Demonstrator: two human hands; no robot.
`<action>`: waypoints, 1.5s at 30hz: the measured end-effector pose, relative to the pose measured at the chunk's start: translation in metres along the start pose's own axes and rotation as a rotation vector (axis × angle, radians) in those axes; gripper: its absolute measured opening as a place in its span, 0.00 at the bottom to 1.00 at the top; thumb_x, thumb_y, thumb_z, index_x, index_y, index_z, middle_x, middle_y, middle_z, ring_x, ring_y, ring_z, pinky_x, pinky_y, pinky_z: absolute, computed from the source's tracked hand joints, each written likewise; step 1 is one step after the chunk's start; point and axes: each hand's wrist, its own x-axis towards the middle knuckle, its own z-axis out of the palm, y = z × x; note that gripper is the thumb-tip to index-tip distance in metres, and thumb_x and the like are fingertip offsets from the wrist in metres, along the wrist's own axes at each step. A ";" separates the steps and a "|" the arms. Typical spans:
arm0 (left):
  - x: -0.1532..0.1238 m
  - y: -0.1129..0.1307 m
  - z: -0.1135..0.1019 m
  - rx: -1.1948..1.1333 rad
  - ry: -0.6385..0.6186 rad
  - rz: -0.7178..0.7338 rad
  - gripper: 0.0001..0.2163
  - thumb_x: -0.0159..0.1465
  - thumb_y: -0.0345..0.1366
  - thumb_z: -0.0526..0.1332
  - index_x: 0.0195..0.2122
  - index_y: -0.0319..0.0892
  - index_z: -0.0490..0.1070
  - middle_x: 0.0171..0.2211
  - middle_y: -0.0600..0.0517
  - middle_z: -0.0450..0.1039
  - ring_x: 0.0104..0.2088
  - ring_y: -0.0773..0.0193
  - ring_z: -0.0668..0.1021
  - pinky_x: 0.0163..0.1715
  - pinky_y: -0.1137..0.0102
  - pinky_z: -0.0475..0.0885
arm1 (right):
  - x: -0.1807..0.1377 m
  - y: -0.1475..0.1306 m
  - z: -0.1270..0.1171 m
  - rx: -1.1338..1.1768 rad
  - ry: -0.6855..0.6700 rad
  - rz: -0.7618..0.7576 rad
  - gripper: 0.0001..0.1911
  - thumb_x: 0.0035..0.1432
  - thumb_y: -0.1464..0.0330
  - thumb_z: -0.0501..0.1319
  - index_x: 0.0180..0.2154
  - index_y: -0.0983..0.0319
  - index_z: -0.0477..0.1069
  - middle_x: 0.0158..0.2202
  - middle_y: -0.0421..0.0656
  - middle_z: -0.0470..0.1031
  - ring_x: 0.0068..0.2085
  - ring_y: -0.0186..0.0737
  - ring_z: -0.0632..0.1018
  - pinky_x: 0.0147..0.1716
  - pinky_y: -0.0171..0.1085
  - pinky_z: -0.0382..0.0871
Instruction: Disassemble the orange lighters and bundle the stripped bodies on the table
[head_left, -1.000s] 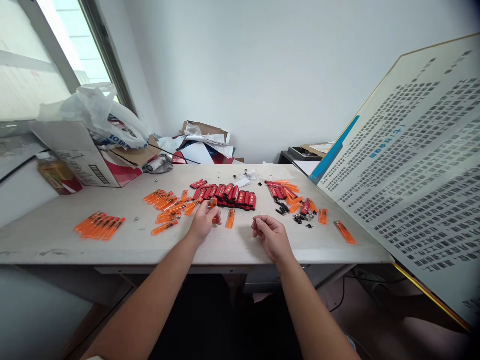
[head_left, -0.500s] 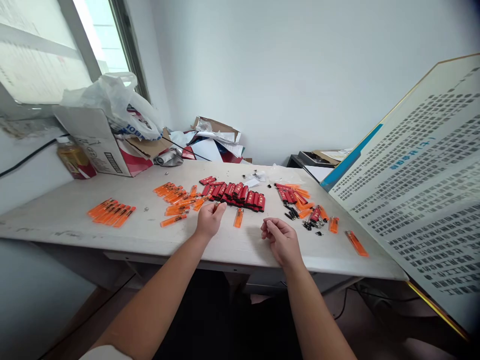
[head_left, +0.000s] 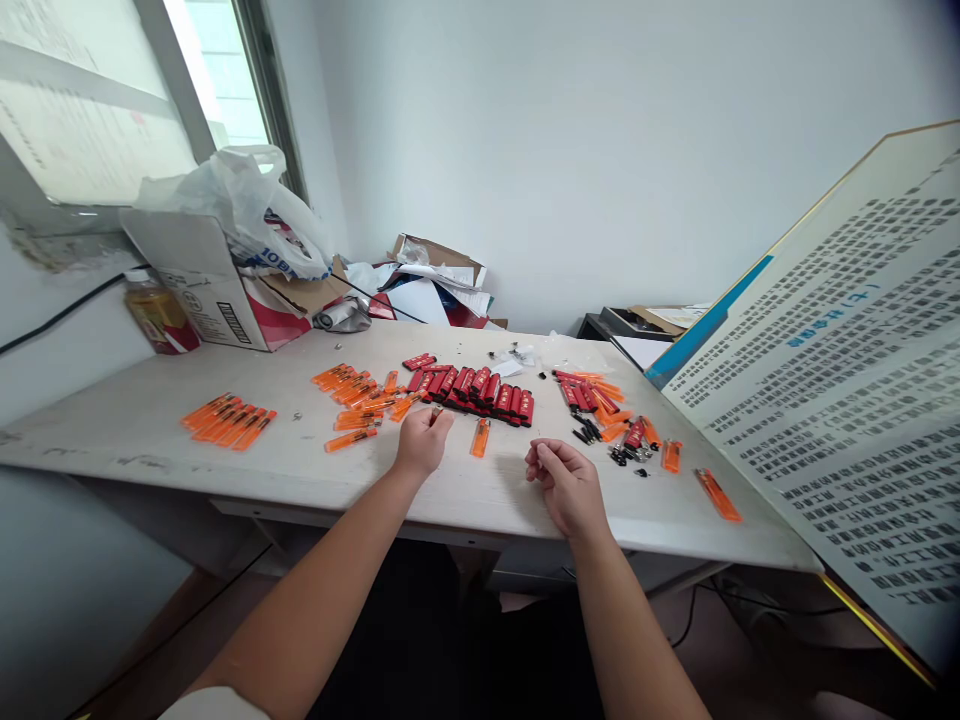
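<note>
My left hand is closed in a fist around a lighter, of which only the small metal top shows above the fingers. My right hand is raised over the table's near side, thumb and fingertips pinched together; whatever they hold is too small or hidden to name. Between the hands lies one orange lighter. Just beyond the left fist is a pile of red lighters. Orange lighters lie in a loose group to its left. Right of my right hand are mixed red and orange lighters and small black and metal parts.
A row of orange lighters lies at the left of the white table. A cardboard box, a bottle and a plastic bag stand behind. A large printed board leans in from the right. Papers are heaped at the back.
The view has shifted slightly, so everything sits a little differently in the frame. Both hands keep nearly the same pose and place; no lighter on the table has visibly moved.
</note>
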 end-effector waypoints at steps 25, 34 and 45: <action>0.000 -0.003 0.001 0.166 0.003 0.079 0.22 0.58 0.47 0.61 0.17 0.43 0.50 0.16 0.57 0.51 0.20 0.69 0.58 0.21 0.71 0.52 | -0.001 -0.002 0.001 0.012 0.012 0.009 0.16 0.46 0.58 0.70 0.31 0.63 0.74 0.26 0.40 0.73 0.24 0.30 0.70 0.25 0.34 0.64; 0.001 -0.002 0.002 0.137 -0.005 0.020 0.20 0.57 0.41 0.59 0.15 0.43 0.49 0.15 0.57 0.49 0.19 0.69 0.57 0.20 0.70 0.50 | 0.000 -0.001 0.001 0.021 0.012 0.017 0.15 0.45 0.58 0.70 0.31 0.63 0.75 0.26 0.40 0.73 0.24 0.30 0.71 0.25 0.33 0.64; 0.001 -0.001 0.002 0.206 -0.014 -0.003 0.18 0.59 0.40 0.57 0.17 0.44 0.50 0.15 0.58 0.51 0.20 0.68 0.60 0.22 0.70 0.53 | 0.000 0.000 0.000 0.013 0.007 0.016 0.16 0.46 0.58 0.70 0.31 0.63 0.75 0.26 0.40 0.73 0.24 0.29 0.70 0.25 0.32 0.64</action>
